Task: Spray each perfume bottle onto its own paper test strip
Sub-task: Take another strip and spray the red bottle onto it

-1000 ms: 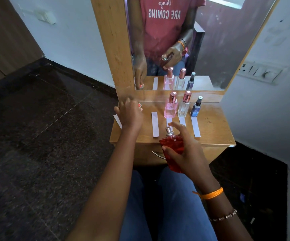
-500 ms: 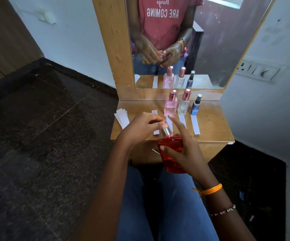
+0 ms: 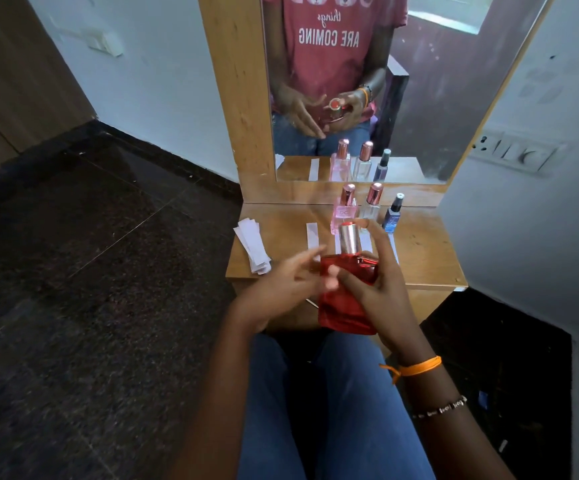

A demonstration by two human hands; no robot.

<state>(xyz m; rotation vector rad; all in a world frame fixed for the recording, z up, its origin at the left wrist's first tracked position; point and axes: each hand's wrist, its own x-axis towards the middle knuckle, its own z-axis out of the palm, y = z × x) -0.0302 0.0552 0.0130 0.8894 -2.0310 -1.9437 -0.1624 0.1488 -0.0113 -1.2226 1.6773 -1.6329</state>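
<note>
My right hand grips a red perfume bottle upright above my lap, index finger raised beside its rose-gold cap. Just left of the bottle is my left hand, fingers spread and holding nothing. On the wooden table a pink bottle, a clear bottle and a small blue bottle stand in a row by the mirror. One white test strip lies bare in front; others in front of the bottles are partly hidden by my hand.
A loose stack of spare strips lies at the table's left edge, overhanging it. The mirror stands behind the bottles. A switch panel is on the right wall. Dark tiled floor spreads to the left.
My left hand came from the strip stack to the red bottle's bare nozzle. The cap now sits on the bottle, and the left hand has let go and opened beside it.
</note>
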